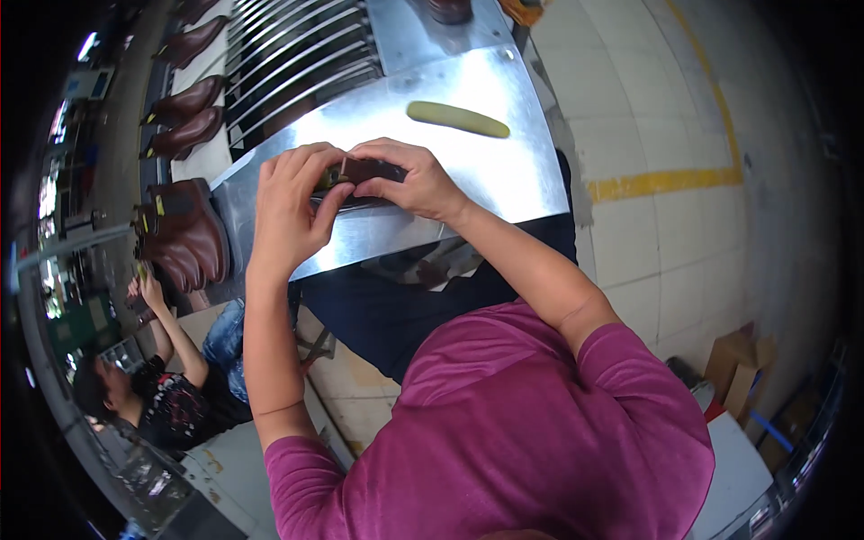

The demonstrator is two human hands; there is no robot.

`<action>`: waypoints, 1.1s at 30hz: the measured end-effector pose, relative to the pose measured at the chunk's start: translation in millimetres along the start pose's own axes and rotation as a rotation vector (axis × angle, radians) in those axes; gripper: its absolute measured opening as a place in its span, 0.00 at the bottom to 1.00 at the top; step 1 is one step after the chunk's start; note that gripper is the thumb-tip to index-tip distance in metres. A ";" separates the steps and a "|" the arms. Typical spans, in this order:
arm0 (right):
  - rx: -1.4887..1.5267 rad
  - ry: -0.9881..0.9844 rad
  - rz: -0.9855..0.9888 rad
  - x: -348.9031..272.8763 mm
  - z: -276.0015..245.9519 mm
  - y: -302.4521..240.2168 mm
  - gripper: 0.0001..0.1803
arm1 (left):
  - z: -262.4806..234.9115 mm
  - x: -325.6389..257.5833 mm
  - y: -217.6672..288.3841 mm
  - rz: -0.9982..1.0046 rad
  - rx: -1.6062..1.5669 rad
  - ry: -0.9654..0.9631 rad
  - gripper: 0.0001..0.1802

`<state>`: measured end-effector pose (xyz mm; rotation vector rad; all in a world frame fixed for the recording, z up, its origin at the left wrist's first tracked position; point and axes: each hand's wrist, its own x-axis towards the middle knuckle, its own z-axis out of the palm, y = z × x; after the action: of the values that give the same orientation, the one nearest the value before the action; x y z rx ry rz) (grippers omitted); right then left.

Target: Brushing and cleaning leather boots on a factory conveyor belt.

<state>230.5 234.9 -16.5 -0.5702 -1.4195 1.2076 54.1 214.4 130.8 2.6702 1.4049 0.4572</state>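
Head view: over the worktop (531, 175), the left hand (295, 193) and right hand (421, 183) pinch opposite ends of a dark brown leather item (373, 170), which lies directly between them, long axis roughly along the worktop's near edge, neither hand nearer.

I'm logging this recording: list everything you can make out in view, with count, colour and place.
Held item: 1, dark brown, between both hands, partly hidden
Strip: 1, yellow-green, on the table beyond the hands
Table: 1, silver metal, under the hands
Rack of bars: 1, silver, upper left
Shoes: at least 3, brown, left of the rack
Boots: several overlapping, brown, left of the hands
Floor line: 1, yellow, right
Cardboard box: 1, brown, lower right
Co-worker: 1, dark top, lower left
Shirt: 1, magenta, on the wearer
Left hand, right hand: 2, bare, at the held item
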 end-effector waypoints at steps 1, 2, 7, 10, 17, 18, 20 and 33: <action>0.014 0.036 0.020 -9.6 -3.9 7.8 0.25 | 1.6 8.7 9.3 0.013 -0.007 -0.041 0.20; 0.121 0.046 0.017 -18.8 -3.8 12.5 0.25 | 0.4 14.4 19.3 0.005 0.009 -0.124 0.21; 0.060 0.024 -0.148 -16.0 -14.4 13.1 0.27 | 11.2 27.7 23.8 -0.049 0.105 -0.259 0.24; 0.095 0.018 -0.103 -15.6 -18.1 14.7 0.24 | 17.0 33.1 25.9 -0.049 0.093 -0.239 0.21; 0.045 0.109 -0.136 -21.8 -10.2 20.8 0.18 | 28.4 29.4 31.0 -0.070 0.138 -0.121 0.15; 0.054 0.105 -0.133 -21.3 -11.1 21.0 0.18 | 29.5 28.2 30.6 -0.078 0.138 -0.101 0.14; 0.092 0.096 -0.147 -18.3 -14.0 20.9 0.18 | 28.4 30.0 29.9 -0.097 0.133 -0.120 0.14; -0.035 0.178 -0.182 -24.0 -4.0 8.7 0.30 | -2.6 34.2 11.7 0.058 0.073 -0.378 0.23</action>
<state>237.8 218.6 -35.2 -0.5463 -1.3137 0.9651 80.8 235.5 143.3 2.6709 1.2550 -0.0967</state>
